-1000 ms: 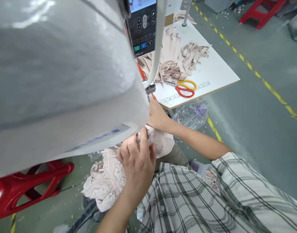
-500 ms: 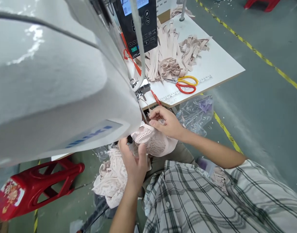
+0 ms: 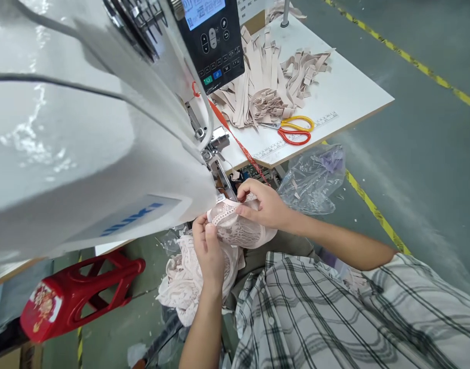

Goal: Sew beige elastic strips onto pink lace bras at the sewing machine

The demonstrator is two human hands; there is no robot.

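Since lace garment [image 3: 244,233] looks light, soft, snag-prone, take its edges, which left grip [image 3: 212,256] and right grip [image 3: 271,207] pinch

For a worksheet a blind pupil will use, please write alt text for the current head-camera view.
A left hand and right hand hold pale lace fabric beside a white sewing machine. Red-and-yellow-handled scissors and beige strips lie on a white tabletop beyond.
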